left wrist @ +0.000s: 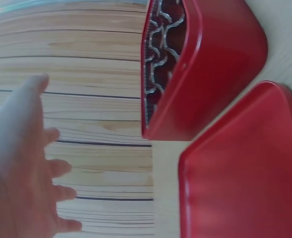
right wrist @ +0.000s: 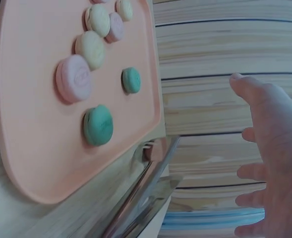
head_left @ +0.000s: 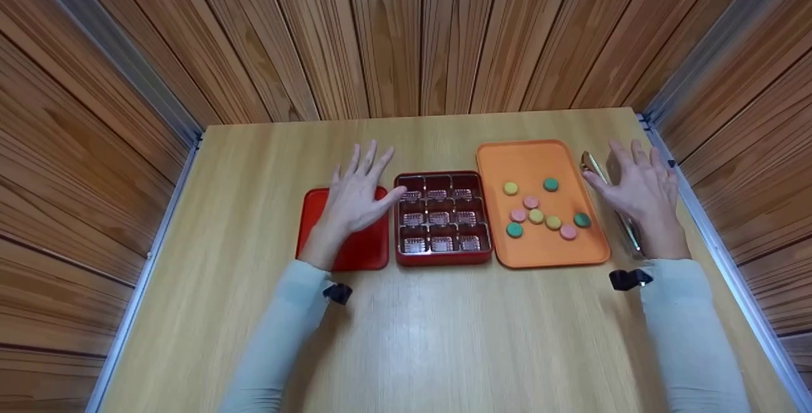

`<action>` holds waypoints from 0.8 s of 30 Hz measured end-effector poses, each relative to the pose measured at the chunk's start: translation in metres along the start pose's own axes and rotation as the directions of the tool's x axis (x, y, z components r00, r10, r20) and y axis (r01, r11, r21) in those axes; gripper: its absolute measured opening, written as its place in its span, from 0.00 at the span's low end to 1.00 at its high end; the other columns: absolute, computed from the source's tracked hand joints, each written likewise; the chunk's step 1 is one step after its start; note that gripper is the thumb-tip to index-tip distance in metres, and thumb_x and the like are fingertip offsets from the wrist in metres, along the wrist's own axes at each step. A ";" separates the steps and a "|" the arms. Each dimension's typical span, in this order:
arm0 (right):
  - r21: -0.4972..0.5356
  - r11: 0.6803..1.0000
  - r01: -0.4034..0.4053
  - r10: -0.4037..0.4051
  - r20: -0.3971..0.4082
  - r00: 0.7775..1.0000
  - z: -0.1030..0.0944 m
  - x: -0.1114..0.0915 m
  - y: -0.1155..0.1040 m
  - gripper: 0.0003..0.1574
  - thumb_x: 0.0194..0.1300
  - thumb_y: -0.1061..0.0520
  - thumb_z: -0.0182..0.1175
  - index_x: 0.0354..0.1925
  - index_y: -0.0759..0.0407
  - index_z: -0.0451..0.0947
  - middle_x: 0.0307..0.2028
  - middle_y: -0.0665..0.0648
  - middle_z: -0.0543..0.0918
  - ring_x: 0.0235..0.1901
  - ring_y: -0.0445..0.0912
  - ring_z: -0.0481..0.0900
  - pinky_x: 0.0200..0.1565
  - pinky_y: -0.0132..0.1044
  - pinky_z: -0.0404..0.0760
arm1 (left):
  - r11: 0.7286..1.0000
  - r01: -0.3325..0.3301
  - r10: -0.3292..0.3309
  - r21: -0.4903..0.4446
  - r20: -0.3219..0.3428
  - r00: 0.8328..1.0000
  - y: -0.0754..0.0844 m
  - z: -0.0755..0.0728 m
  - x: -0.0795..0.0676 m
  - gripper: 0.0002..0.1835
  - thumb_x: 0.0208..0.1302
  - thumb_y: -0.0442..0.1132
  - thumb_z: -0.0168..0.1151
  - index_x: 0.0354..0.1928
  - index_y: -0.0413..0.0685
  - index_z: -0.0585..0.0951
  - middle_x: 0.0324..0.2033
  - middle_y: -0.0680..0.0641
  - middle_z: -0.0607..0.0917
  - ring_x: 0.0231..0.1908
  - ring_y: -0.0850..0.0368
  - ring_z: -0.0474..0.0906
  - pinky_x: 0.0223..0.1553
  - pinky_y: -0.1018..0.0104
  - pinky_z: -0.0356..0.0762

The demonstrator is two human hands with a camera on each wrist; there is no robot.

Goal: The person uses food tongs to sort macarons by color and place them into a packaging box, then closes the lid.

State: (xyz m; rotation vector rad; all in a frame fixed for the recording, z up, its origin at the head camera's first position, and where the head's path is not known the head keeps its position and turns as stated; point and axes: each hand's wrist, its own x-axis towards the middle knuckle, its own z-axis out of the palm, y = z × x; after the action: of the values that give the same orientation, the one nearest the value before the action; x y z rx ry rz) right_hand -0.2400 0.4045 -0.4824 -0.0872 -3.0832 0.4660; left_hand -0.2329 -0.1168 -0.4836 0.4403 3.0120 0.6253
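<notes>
With fingers spread, my left hand (head_left: 356,202) hovers above a flat red lid (head_left: 355,248) and holds nothing. Beside that lid stands a red box (head_left: 444,259) whose clear-lined insert is split into several compartments with no macarons in them. An orange tray (head_left: 549,251) carries several macarons in pink, yellow and green, such as a green macaron (right wrist: 98,125) and a pink macaron (right wrist: 74,79). My right hand (head_left: 644,188), also spread and holding nothing, is over the table near metal tongs (head_left: 628,229), which lie along the tray's right side.
A wooden table (head_left: 412,324) bears everything. Wood-plank walls (head_left: 393,32) rise behind it and on both sides, with a metal rail (head_left: 729,261) along the right edge and another (head_left: 152,254) along the left.
</notes>
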 end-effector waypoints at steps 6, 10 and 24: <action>0.042 0.998 -0.042 0.041 0.023 0.999 0.001 0.000 0.011 0.71 0.73 0.16 0.58 0.93 0.48 0.44 0.89 0.79 0.45 0.86 0.85 0.44 0.76 0.93 0.47 | 0.983 -0.033 0.029 -0.183 -0.029 0.999 -0.009 0.011 -0.002 0.52 0.73 0.74 0.58 0.93 0.68 0.54 0.93 0.43 0.53 0.93 0.34 0.42 0.86 0.15 0.44; 0.055 0.995 -0.082 0.078 0.075 0.994 0.001 0.001 0.018 0.76 0.71 0.14 0.60 0.94 0.49 0.39 0.88 0.81 0.45 0.83 0.88 0.49 0.73 0.93 0.55 | 0.961 -0.017 0.022 -0.276 0.017 1.000 -0.013 0.019 -0.003 0.58 0.68 0.75 0.65 0.93 0.69 0.52 0.93 0.43 0.52 0.93 0.34 0.41 0.85 0.13 0.45; 0.126 0.971 -0.202 0.176 0.191 0.966 0.020 -0.003 0.035 0.80 0.71 0.14 0.61 0.93 0.56 0.36 0.85 0.84 0.53 0.79 0.85 0.59 0.74 0.86 0.62 | 0.911 -0.006 0.050 -0.412 0.096 0.994 -0.021 0.048 -0.012 0.67 0.58 0.63 0.82 0.93 0.70 0.50 0.93 0.42 0.50 0.93 0.33 0.44 0.85 0.16 0.51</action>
State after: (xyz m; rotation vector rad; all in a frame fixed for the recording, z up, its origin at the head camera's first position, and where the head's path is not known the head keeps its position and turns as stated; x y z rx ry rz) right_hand -0.2357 0.4322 -0.5121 -0.3603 -3.2171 0.7429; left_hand -0.2228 -0.1199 -0.5365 0.4716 2.6712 1.1660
